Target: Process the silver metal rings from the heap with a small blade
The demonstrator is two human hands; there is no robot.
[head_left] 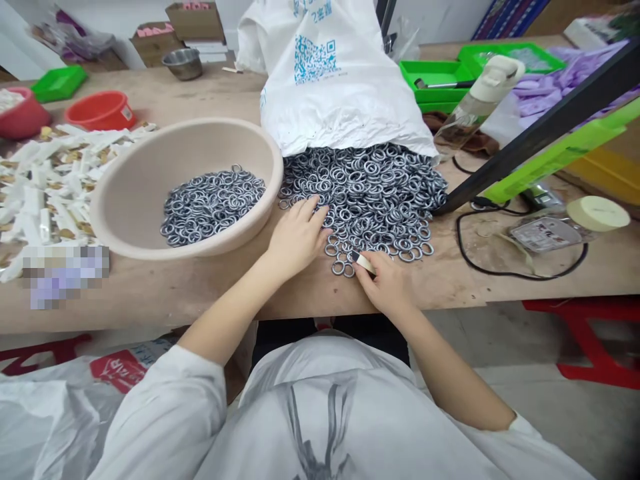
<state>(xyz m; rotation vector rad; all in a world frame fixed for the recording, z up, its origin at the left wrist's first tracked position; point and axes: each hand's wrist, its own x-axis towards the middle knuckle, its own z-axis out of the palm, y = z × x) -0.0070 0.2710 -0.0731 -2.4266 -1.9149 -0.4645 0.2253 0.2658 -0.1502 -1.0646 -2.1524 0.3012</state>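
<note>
Pretty bright, even indoor light, probably from overhead, so shadows under the beige bowl (150,193) stay soft. Wide lens bends the table edge (500,293) (typical fisheye). Centre is sharp, corners smear, and one pixelated patch (65,273) sits at left.

Person wears a white short-sleeved top with a grey, streaky printed graphic down the chest. Sleeves end above the elbows, forearms bare. Left hand (296,235) and right hand (385,283): no gloves, rings or watch visible.
</note>
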